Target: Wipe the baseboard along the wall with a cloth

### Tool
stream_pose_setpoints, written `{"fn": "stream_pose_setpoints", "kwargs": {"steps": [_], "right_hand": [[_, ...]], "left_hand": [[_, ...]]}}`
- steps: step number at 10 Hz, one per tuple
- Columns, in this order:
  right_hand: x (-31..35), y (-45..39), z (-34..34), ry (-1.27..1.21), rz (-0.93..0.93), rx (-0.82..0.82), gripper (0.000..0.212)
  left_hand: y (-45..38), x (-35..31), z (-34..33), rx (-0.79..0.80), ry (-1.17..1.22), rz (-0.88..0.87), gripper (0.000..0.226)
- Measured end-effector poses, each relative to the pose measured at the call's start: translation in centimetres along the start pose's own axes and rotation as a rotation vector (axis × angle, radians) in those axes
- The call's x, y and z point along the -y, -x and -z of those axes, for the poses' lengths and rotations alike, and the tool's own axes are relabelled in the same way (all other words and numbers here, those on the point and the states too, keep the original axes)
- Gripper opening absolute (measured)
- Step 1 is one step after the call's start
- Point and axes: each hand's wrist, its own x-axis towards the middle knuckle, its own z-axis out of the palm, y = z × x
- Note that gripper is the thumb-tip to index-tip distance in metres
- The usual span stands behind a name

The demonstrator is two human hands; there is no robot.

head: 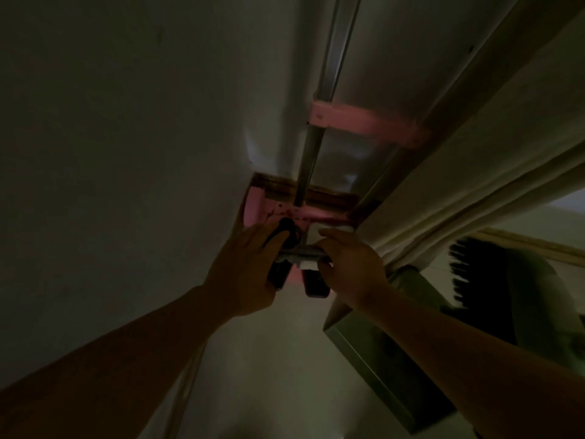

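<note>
Reaching into the dim centre of the frame, the left hand [247,264] curls round a dark object [280,248] while the right hand [351,267] grips a grey-white cloth [304,256] stretched between them, just below the pink baseboard [253,210]; a curtain [459,198] hangs right.

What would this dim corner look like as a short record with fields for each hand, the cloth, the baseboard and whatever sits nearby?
lighting: very dim, detail limited
left hand: fingers curled round a dark object, which cannot be identified
right hand: grips the pale grey crumpled cloth
cloth position: bunched between the two hands, low in the corner
pink baseboard: runs along the foot of the white wall, speckled with dark spots
contact of cloth with baseboard: cannot tell
cream pleated curtain: hangs at the right
grey-green box: on the floor under the right forearm
</note>
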Motion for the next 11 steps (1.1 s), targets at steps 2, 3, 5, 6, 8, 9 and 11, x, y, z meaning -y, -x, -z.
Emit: {"fn": "stream_pose_setpoints", "kwargs": {"steps": [2, 3, 5, 6, 8, 9, 11], "right_hand": [[-1.5, -3.5, -1.5, 0.053, 0.002, -0.172, 0.027], [-2.9, -4.8, -2.5, 0.085, 0.023, -0.243, 0.033], [-6.0, -3.2, -7.0, 0.254, 0.028, -0.040, 0.030], [-6.8, -2.1, -8.3, 0.271, 0.033, 0.034, 0.035], [-7.3, -1.5, -8.6, 0.227, -0.002, 0.091, 0.036], [-6.5, -1.3, -7.3, 0.225, 0.018, 0.104, 0.043], [-4.8, 0.4, -4.1, 0.170, 0.075, 0.059, 0.049]], "left_hand": [[-0.4, 1.6, -2.6, 0.058, 0.019, -0.060, 0.105], [-1.4, 2.3, -3.8, 0.061, 0.046, -0.074, 0.095], [-2.0, 2.8, -6.0, -0.001, 0.070, -0.054, 0.077], [-1.7, 3.3, -7.4, 0.032, 0.020, -0.076, 0.083], [-2.1, 2.4, -7.9, 0.109, -0.013, -0.040, 0.086], [-2.6, 1.4, -6.8, 0.088, -0.026, -0.079, 0.084], [-2.4, 0.3, -3.4, 0.127, 0.017, -0.057, 0.073]]}}
